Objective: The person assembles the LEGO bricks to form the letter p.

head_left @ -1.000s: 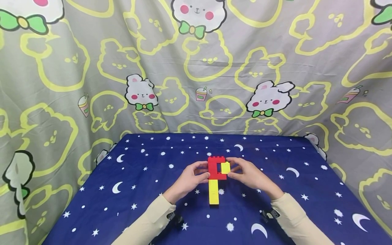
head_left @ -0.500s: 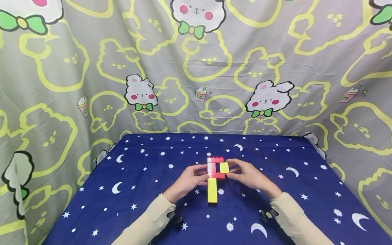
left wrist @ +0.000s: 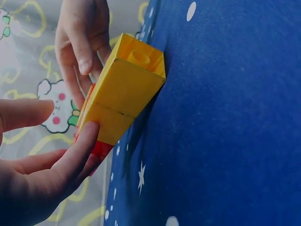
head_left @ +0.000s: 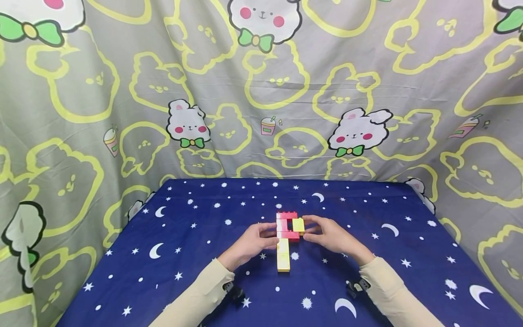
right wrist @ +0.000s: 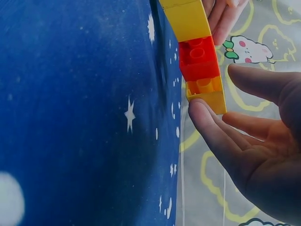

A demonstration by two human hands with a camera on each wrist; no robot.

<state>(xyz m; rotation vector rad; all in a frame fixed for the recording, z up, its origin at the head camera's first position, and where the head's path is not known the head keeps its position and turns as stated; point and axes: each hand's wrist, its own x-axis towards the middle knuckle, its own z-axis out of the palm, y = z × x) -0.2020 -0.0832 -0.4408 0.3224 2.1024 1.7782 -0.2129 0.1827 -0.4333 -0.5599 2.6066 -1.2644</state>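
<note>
A brick model lies on the table in the head view: a red brick frame (head_left: 282, 225), a small yellow brick (head_left: 298, 225) at its right side, and a yellow stalk (head_left: 283, 255) pointing towards me. My left hand (head_left: 254, 243) is at the left edge, its fingers extended. In the left wrist view, one fingertip touches the yellow stalk (left wrist: 113, 96), while another digit stands apart from it. My right hand (head_left: 332, 234) is at the right side. One fingertip touches the small yellow brick (right wrist: 207, 100) in the right wrist view; the upper digit is clear of the bricks.
A dark blue cloth (head_left: 192, 254) with white stars and moons covers the table. Behind it hangs a grey curtain (head_left: 229, 168) with yellow outlines and rabbits. Dark wrist straps show below both sleeves.
The model has shifted slightly left, and its red far edge has come a little nearer. My left fingers have moved slightly nearer; one left the red frame's edge for the stalk's upper end.
</note>
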